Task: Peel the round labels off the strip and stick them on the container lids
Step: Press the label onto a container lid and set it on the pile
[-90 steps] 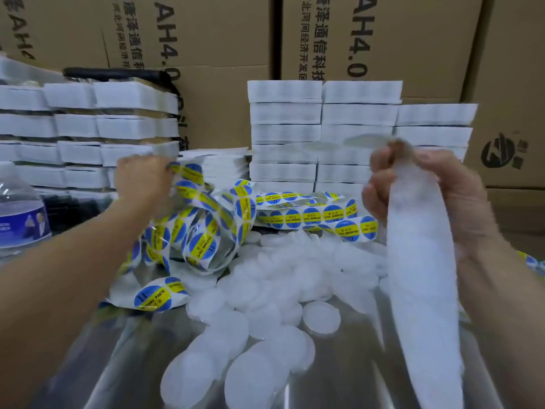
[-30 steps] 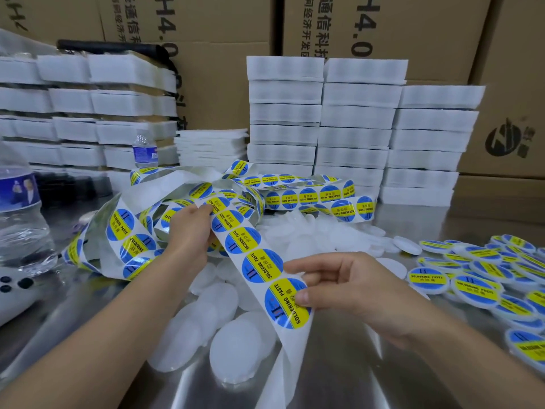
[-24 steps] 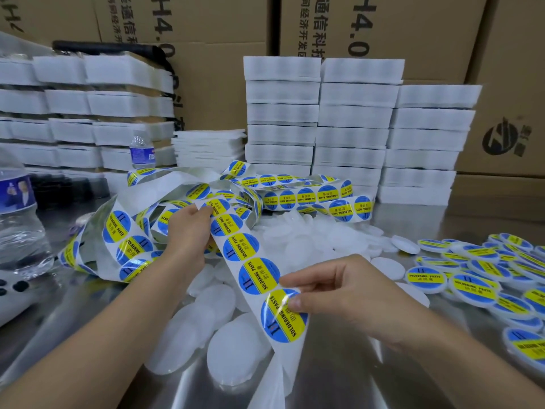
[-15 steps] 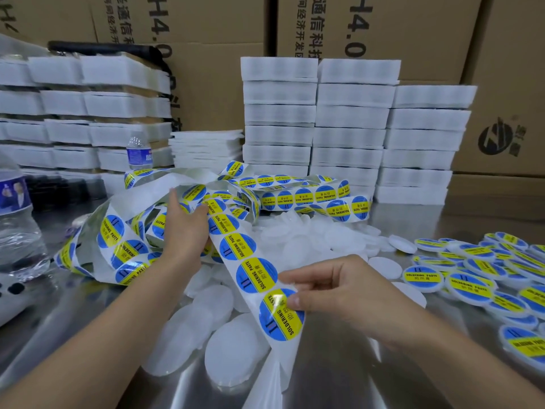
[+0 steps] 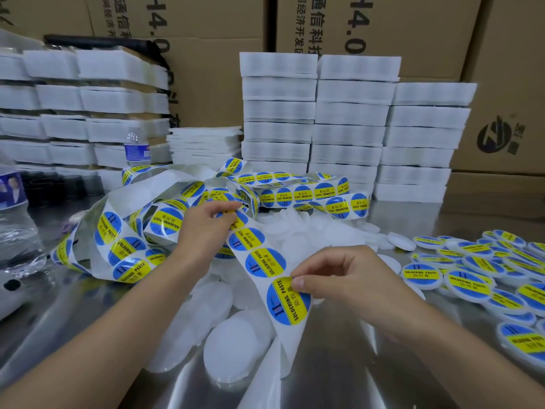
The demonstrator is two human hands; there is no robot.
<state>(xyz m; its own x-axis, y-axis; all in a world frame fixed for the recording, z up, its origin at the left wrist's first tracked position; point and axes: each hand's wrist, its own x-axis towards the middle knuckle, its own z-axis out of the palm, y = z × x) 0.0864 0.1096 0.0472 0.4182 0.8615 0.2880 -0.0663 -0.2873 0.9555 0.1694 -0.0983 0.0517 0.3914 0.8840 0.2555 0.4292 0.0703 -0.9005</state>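
1. The strip [image 5: 247,240] of round blue-and-yellow labels is held up above the surface [image 5: 339,367], slanting from upper left to lower right between the two hands.
2. The left hand [image 5: 203,228] is closed on the upper part of the strip, with its fingertips curled over the strip's edge, just in front of the tangled heap of further strip [image 5: 295,193].
3. The lowest label [image 5: 288,301] on the strip is pinched at its upper edge between the thumb and forefinger of the right hand [image 5: 339,276]; the other fingers are curled in loosely.
4. Whether that label's edge is lifted off the backing cannot be told.
5. Below this label the backing is bare and white, and it hangs down to the surface.
6. A pile of bare lids [image 5: 236,349], white and round, is spread on the surface under and behind the strip.
7. Labelled lids [image 5: 472,284] are gathered on the right side of the surface, well apart from the left hand and near the right forearm.
8. A water bottle [image 5: 14,219] is seen at the left edge, and a second bottle [image 5: 136,149] farther back.
9. Stacks of white boxes [image 5: 354,128] are ranged behind the lids, with cardboard cartons [image 5: 398,31] behind them.
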